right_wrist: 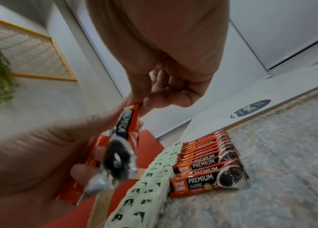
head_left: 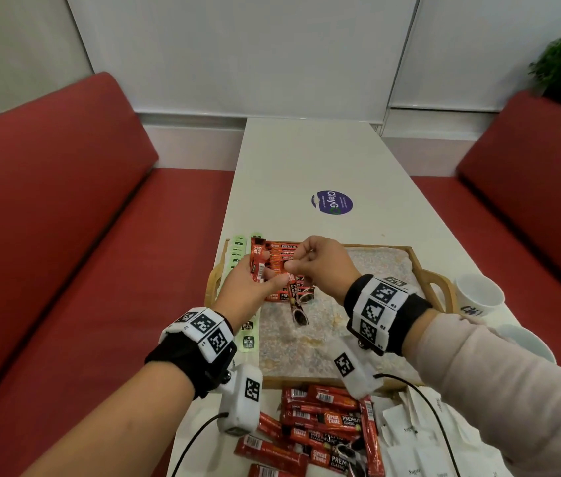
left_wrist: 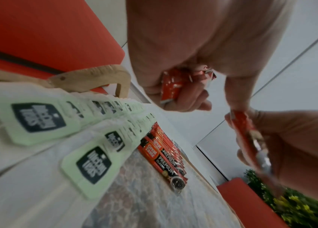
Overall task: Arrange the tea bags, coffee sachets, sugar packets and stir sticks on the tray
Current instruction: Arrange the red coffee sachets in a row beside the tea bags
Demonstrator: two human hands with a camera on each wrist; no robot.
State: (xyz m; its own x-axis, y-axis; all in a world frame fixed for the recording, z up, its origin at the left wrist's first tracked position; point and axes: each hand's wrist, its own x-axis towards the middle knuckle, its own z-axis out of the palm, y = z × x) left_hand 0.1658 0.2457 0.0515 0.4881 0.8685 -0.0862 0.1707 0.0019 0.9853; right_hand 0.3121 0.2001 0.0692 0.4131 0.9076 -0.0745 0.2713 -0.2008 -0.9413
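Observation:
A wooden tray (head_left: 423, 266) with a mottled cloth liner holds a row of green tea bags (head_left: 237, 256) along its left side and a row of red coffee sachets (head_left: 280, 253) beside them. My left hand (head_left: 267, 275) grips a small bundle of coffee sachets (head_left: 259, 268) above that row. My right hand (head_left: 292, 266) pinches the top end of one sachet (head_left: 297, 302), which hangs down over the tray. The wrist views show the tea bags (left_wrist: 87, 163) (right_wrist: 144, 185), the laid row (left_wrist: 163, 154) (right_wrist: 202, 162) and the pinched sachet (right_wrist: 124, 135). No stir sticks are in view.
Loose coffee sachets (head_left: 327, 425) lie heaped on the white table in front of the tray, with white sugar packets (head_left: 409, 435) to their right. Two white cups (head_left: 478, 294) stand right of the tray. Red benches flank the table; a purple sticker (head_left: 332, 202) lies beyond.

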